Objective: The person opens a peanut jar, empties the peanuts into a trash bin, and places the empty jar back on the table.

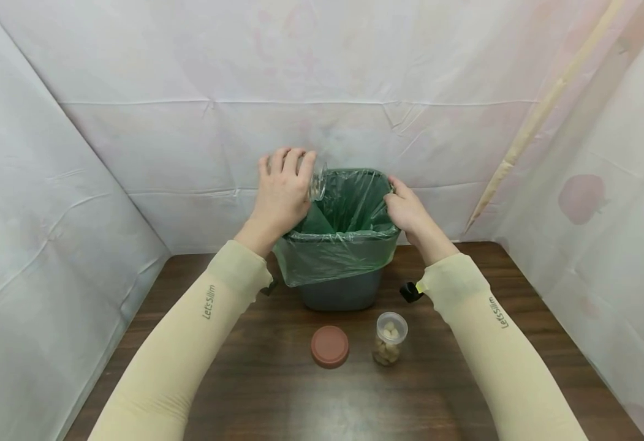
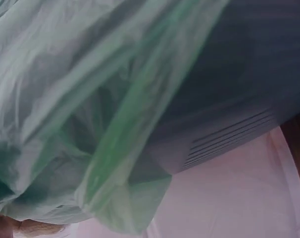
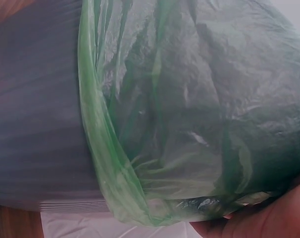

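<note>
In the head view, my left hand grips a clear jar from above. The jar lies tipped on its side, its mouth facing right over the left rim of a dark grey bin. A thin green plastic bag lines the bin and folds down over its outside. My right hand holds the bin's right rim with the bag edge, thumb and fingers around it. Both wrist views are mostly filled by the green bag and the bin wall; part of my right hand shows low in its view.
On the brown wooden table, in front of the bin, sit a round reddish-brown lid and a small clear container with pale pieces inside. White cloth walls stand behind and at both sides.
</note>
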`<state>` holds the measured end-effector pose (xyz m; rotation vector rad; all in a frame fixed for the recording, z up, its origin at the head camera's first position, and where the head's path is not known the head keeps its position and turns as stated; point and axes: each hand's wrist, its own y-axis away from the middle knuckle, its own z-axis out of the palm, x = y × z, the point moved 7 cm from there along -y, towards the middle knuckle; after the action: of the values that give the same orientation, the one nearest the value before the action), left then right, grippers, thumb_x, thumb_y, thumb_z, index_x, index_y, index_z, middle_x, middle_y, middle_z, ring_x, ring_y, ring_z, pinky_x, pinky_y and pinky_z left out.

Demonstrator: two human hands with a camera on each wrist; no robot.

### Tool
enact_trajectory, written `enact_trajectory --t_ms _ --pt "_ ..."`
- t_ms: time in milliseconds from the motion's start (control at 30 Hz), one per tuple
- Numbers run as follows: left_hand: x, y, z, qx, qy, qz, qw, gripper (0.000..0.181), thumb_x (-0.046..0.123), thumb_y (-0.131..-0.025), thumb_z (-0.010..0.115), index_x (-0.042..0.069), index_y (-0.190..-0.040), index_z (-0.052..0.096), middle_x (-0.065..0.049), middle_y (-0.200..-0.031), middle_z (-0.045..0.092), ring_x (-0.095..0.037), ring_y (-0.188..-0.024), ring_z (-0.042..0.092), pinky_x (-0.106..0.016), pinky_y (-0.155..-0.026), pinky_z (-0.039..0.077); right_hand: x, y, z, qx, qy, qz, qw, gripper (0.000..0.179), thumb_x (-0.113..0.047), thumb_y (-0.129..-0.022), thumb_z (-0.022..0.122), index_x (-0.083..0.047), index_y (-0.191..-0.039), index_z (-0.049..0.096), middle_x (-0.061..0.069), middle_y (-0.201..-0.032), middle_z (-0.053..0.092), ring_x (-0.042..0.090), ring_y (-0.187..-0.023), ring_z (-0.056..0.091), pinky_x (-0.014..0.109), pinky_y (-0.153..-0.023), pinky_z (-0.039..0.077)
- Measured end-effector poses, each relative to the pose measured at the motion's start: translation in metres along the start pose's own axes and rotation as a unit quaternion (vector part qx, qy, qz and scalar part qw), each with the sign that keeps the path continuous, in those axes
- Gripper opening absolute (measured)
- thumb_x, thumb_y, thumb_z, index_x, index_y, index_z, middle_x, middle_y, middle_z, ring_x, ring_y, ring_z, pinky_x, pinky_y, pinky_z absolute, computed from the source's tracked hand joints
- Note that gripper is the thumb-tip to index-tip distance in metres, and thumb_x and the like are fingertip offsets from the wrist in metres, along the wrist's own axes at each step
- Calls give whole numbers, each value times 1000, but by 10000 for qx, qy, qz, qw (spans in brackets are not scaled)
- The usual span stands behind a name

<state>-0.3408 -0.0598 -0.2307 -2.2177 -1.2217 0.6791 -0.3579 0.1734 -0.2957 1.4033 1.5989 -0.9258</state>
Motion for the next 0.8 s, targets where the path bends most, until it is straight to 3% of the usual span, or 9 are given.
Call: enact_trajectory --t_ms 133,300,567,800 --pt "1 1 2 -55 -159 51 9998 73 7 -90 81 7 -155 48 -21 -151 52 -44 -143 41 -70 -115 32 -1 -1 0 2 18 -16 10000 66 -17 -115 30 -8 -176 7 13 -183 2 33 -168 2 57 -134 12" --pt "2 1 2 4 -282 173 9995 65 7 -94 74 6 -154 48 -22 -150 53 -44 -142 43 -70 -115 34 -1 -2 0 10 71 -12 10000 66 -16 -115 30 -8 -176 8 13 -183 2 34 -168 3 58 -134 12" --pt "13 1 -1 361 -607 697 9951 47 6 -106 60 6 -153 53 -22 -147 57 -45 -140 47 -69 -114 37 -1 -1 -1 -32 98 17 9999 67 -16 -114 29 -9 -176 6 12 -183 1 33 -168 2 58 -133 13" --pt "21 1 1 357 -656 1081 9913 41 7 -110 58 7 -151 56 -21 -147 58 -45 -143 48 -69 -116 38 -1 0 -1 -42 137 9 9999 67 -17 -115 29 -9 -176 5 12 -183 0 34 -168 1 58 -134 12"
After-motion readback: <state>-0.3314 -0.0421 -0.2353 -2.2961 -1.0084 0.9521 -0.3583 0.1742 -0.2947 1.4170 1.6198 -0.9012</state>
